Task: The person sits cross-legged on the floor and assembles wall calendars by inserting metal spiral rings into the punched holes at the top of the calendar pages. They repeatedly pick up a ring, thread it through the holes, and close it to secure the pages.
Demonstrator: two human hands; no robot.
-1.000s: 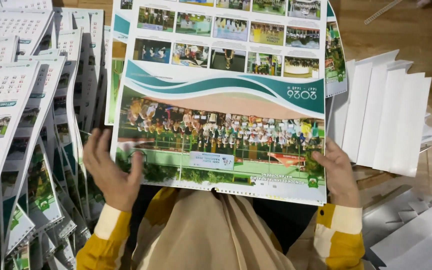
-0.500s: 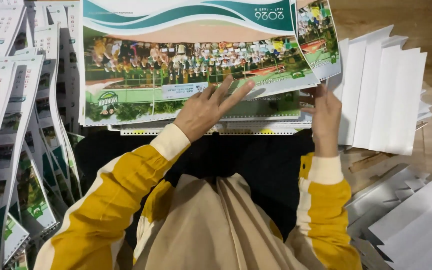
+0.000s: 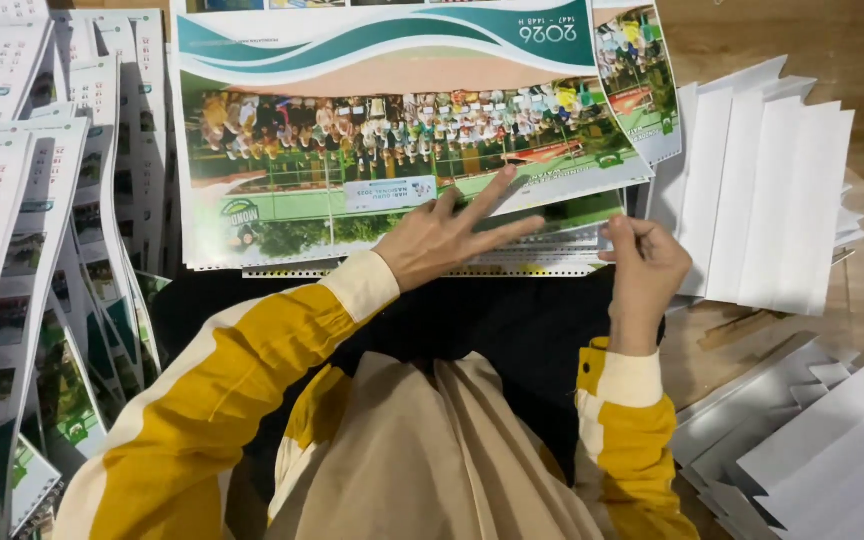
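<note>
left hand (image 3: pixel 449 237) spread flat on calendar stack (image 3: pixel 392 150)

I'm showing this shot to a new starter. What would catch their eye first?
Probably the big colourful calendar sheet at top centre, with the left hand spread flat on its lower edge and the right hand pinching its right corner. Next, the fanned white card sheets on the right and the overlapping calendar pages down the left.

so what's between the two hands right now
In the head view, the lower edge of the printed calendar stack spans the gap between the left hand and the right hand, with dark cloth just below it.
</note>
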